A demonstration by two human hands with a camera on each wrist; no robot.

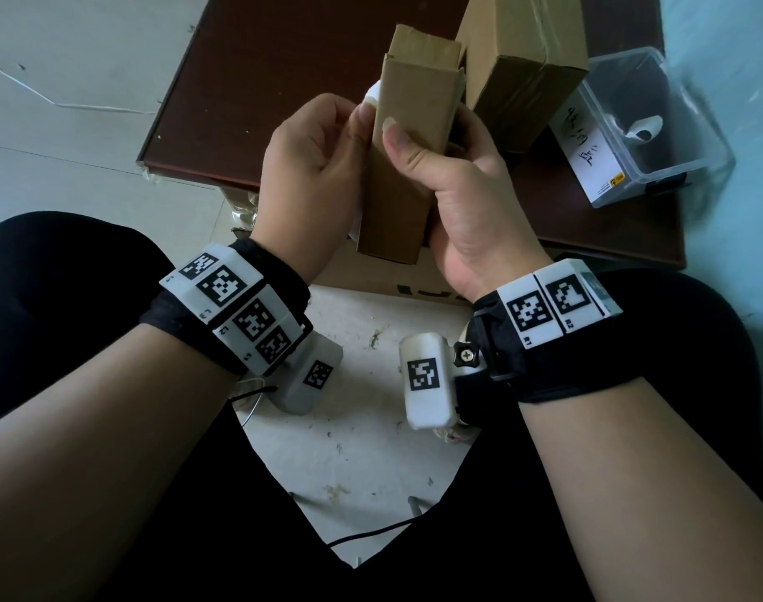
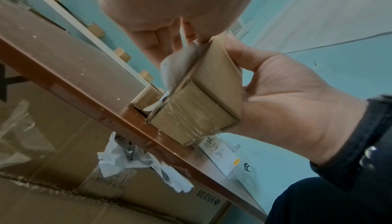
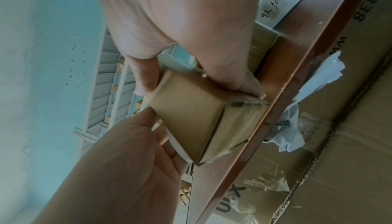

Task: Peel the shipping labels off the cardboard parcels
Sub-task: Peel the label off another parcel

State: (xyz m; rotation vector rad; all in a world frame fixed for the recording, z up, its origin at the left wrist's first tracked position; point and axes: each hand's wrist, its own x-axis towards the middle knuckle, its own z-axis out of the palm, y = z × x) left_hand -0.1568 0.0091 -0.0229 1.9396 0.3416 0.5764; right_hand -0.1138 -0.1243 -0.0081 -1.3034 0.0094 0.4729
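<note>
I hold a narrow brown cardboard parcel (image 1: 403, 167) upright over my lap. My right hand (image 1: 444, 184) grips it, thumb on the front face and fingers wrapped round the right side. A white shipping label (image 1: 372, 94) sticks out along the parcel's left side, partly lifted off. My left hand (image 1: 327, 149) pinches this label near the parcel's top between thumb and fingers. In the left wrist view the label (image 2: 176, 69) curls away from the parcel (image 2: 197, 110). The right wrist view shows the parcel (image 3: 191, 118) with the label's edge (image 3: 177, 147) by the left hand (image 3: 135, 157).
A larger taped cardboard box (image 1: 523, 58) stands on the dark brown table (image 1: 284, 80) behind the parcel. At the right is a clear plastic bin (image 1: 675, 176) holding a curled white label (image 1: 644, 128). Crumpled labels (image 2: 135, 158) lie in an open carton under the table.
</note>
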